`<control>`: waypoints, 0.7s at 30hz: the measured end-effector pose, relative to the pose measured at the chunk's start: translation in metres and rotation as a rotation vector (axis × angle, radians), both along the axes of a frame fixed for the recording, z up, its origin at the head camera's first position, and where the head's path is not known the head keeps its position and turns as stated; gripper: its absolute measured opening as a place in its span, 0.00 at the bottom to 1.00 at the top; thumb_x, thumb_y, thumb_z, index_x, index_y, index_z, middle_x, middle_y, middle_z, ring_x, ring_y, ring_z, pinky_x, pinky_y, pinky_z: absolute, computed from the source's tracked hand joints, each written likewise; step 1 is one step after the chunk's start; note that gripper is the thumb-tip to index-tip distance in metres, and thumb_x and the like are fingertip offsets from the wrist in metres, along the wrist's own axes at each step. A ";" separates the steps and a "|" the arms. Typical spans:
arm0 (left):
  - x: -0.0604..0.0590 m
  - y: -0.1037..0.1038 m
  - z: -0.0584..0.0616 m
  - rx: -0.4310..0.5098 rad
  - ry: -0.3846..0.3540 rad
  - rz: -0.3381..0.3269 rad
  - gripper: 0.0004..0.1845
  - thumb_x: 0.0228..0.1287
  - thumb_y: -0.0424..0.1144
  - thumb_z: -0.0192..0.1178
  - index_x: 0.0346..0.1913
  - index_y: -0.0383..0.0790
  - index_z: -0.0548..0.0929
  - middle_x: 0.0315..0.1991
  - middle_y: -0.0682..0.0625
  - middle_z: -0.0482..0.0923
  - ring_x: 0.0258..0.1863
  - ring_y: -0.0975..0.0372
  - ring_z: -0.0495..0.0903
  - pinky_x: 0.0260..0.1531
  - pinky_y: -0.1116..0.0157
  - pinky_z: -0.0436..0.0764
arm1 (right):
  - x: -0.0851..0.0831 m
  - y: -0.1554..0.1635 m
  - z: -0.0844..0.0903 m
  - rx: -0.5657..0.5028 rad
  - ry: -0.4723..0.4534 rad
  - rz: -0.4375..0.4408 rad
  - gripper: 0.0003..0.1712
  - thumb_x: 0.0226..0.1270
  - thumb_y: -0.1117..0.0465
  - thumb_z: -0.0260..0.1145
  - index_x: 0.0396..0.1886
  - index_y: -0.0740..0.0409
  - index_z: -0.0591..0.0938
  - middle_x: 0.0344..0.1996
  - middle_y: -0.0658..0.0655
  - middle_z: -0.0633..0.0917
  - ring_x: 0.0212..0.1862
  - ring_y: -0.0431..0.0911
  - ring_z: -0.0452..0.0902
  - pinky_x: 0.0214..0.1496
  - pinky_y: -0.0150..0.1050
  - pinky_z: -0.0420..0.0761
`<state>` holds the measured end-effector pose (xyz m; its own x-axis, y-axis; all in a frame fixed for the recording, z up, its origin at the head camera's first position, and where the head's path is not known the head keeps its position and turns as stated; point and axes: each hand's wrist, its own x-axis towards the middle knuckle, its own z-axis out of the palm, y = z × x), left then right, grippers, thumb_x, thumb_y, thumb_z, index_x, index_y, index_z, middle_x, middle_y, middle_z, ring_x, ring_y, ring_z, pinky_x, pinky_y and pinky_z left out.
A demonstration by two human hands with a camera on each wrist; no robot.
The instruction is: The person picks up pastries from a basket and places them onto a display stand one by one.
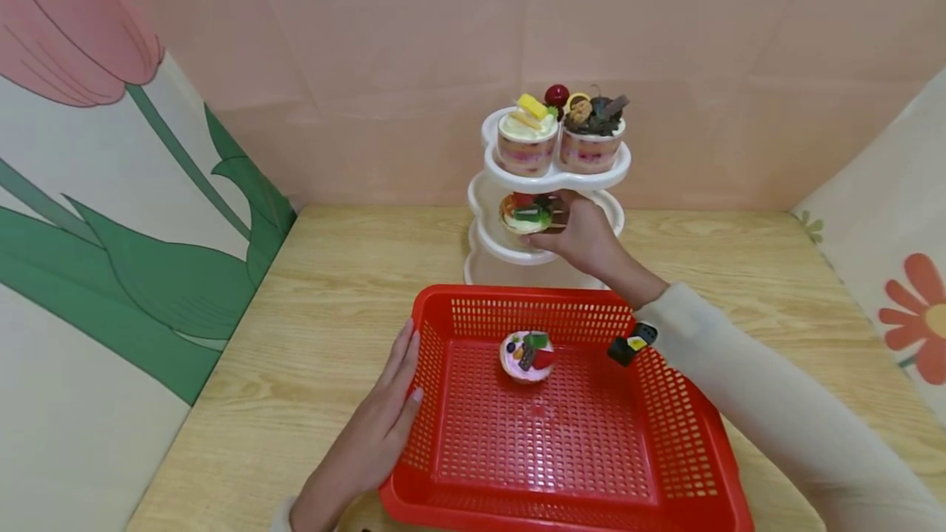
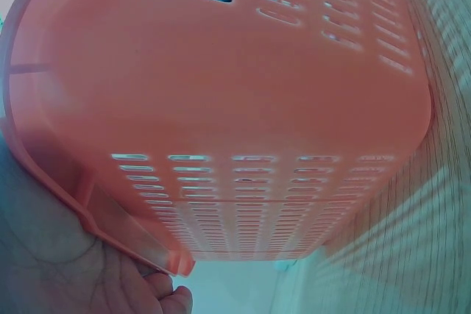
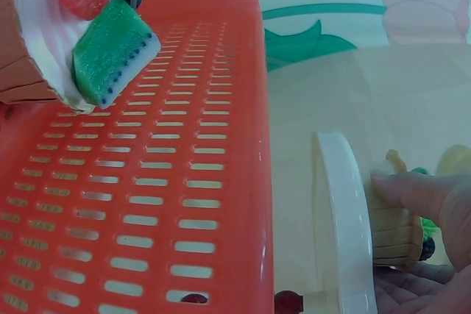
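My right hand (image 1: pixel 587 236) grips a toy cupcake (image 1: pixel 523 216) with fruit on top, at the middle tier of a white tiered stand (image 1: pixel 556 182). In the right wrist view, the thumb and fingers lie on either side of its ribbed brown cup (image 3: pixel 394 233). Along the left rim of a red plastic basket (image 1: pixel 510 292) rests my left hand (image 1: pixel 380 417), its fingers straight against the side. Inside the basket, near its far end, sits a pink-topped cupcake (image 1: pixel 526 357) with a strawberry and a green fruit slice.
Two clear dessert cups, one with yellow pieces (image 1: pixel 526 150) and one with dark chocolate topping (image 1: pixel 591 153), stand on the top tier beside a red cherry (image 1: pixel 557 95). The stand is just behind the basket on a wooden table (image 1: pixel 340 269). Flower-printed walls flank the table.
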<state>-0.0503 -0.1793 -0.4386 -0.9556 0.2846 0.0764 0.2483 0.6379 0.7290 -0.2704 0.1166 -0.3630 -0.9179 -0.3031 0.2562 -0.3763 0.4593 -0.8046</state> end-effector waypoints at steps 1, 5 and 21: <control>0.000 0.000 0.000 -0.002 0.000 -0.001 0.37 0.81 0.35 0.46 0.83 0.53 0.41 0.83 0.62 0.30 0.80 0.65 0.40 0.70 0.51 0.59 | 0.000 0.000 0.000 -0.004 -0.001 0.002 0.39 0.52 0.70 0.80 0.64 0.72 0.73 0.56 0.70 0.81 0.54 0.62 0.83 0.56 0.49 0.83; 0.000 0.001 0.000 0.004 -0.009 -0.001 0.37 0.81 0.36 0.46 0.83 0.53 0.41 0.83 0.62 0.30 0.80 0.66 0.40 0.70 0.50 0.60 | 0.003 0.005 0.001 -0.041 -0.010 0.012 0.40 0.53 0.70 0.80 0.64 0.72 0.72 0.56 0.72 0.81 0.56 0.63 0.81 0.58 0.52 0.82; 0.001 0.001 0.003 0.013 -0.029 0.010 0.37 0.81 0.35 0.46 0.83 0.53 0.41 0.83 0.63 0.30 0.80 0.65 0.40 0.69 0.50 0.61 | 0.072 0.034 0.005 -0.046 0.042 0.032 0.44 0.54 0.68 0.81 0.70 0.64 0.70 0.59 0.67 0.80 0.61 0.59 0.77 0.64 0.54 0.77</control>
